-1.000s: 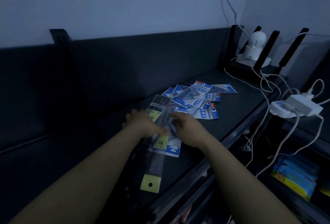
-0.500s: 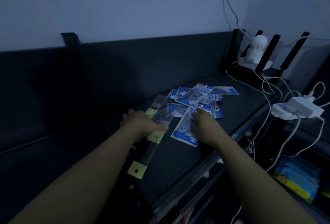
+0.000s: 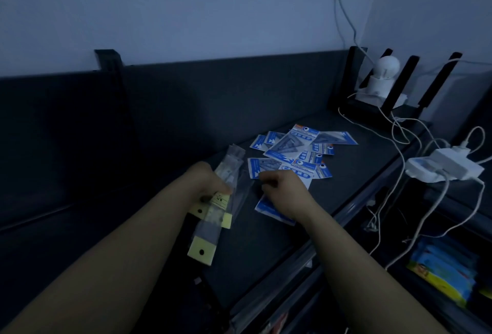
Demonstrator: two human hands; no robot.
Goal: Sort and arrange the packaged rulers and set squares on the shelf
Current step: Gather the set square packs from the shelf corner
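Roughly halfway, I'd say. My left hand [image 3: 210, 182] grips a bundle of ruler packs [image 3: 213, 217], clear sleeves with yellow header cards, over the left part of the shelf [image 3: 346, 190]. My right hand [image 3: 286, 194] sits curled over one set square pack [image 3: 267, 211]; can't tell if I'm actually pinching it. Beyond it the other set square packs [image 3: 295, 147] lie in a loose overlapping heap, so those need sorting. The lower compartment far right holds colourful packets [image 3: 447, 269], too dim to identify.

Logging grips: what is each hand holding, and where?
Left hand grips the ruler packs mid-length, at a yellow label. Right hand over a set-square pack: hold unclear.
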